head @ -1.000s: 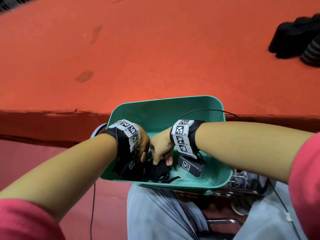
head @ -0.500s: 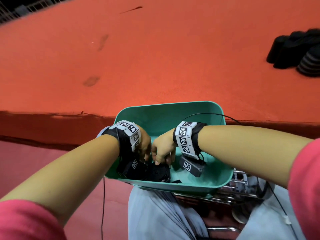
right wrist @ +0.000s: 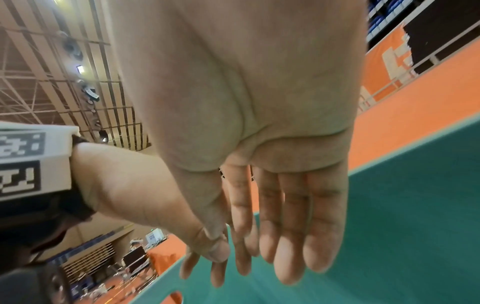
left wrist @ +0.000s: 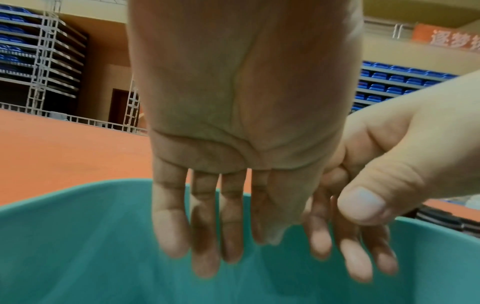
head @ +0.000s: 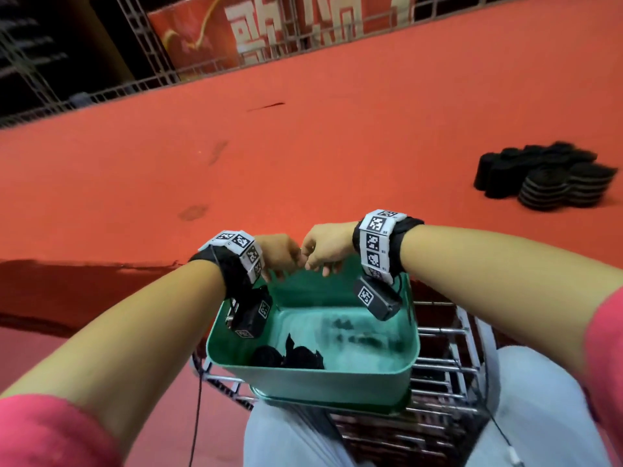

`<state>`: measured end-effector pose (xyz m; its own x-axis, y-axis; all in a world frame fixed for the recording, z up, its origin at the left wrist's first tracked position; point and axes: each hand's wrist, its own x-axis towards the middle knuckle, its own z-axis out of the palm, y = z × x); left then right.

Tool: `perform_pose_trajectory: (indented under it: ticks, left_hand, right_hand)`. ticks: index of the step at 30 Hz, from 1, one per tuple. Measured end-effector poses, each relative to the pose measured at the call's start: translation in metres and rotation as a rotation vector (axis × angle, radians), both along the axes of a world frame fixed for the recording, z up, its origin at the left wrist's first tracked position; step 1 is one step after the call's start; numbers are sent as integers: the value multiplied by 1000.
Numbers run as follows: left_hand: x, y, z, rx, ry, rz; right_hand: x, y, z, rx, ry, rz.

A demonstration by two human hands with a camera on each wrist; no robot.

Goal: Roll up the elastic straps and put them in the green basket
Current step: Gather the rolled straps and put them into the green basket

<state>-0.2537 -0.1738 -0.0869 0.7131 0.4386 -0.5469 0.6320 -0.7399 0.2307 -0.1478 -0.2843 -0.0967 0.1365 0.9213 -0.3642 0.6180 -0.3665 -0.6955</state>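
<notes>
The green basket [head: 313, 380] sits on a wire rack in front of my lap. Two black rolled straps [head: 286, 357] lie in its near left corner. My left hand [head: 281, 256] and right hand [head: 325, 251] hover side by side over the basket's far rim, both empty. In the left wrist view the left hand [left wrist: 226, 205] hangs with straight fingers above the green wall [left wrist: 78, 236]. The right wrist view shows the right hand [right wrist: 272, 216] with relaxed, straight fingers over the basket wall [right wrist: 402, 226]. A pile of black rolled straps [head: 546, 180] lies on the red surface at the far right.
A red carpeted platform [head: 303, 146] stretches ahead, with a dark step edge [head: 84, 274] at the left. The metal wire rack [head: 445, 365] holds the basket. Railings and a red banner [head: 269, 25] stand at the back. Thin cables hang from both wrist cameras.
Both hands have lifted out of the basket, letting go of the black rolled strap, which now lies in the near left corner. The head camera has tilted up toward the platform.
</notes>
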Motion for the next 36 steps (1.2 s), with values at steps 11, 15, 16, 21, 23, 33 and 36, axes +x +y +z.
perform_pose_trajectory:
  ticks: [11, 15, 16, 21, 23, 33, 36]
  left_hand:
    - [120, -95, 54, 218, -386, -187]
    - [173, -135, 52, 221, -455, -238]
    - [186, -145, 50, 213, -468, -245]
    - [249, -187, 32, 134, -509, -257]
    - [271, -200, 23, 97, -514, -268]
    - [357, -230, -30, -135, -518, -151]
    - [376, -233, -46, -170, -512, -142]
  right_hand:
    - [106, -119, 56, 209, -160, -396]
    - [158, -167, 54, 228, -270, -508]
    - [171, -178, 52, 227, -293, -536]
    - [237, -226, 28, 243, -328, -699]
    - [259, -243, 14, 243, -337, -764]
    - [362, -284, -52, 158, -476, -1125]
    - [383, -289, -70, 173, -443, -1195]
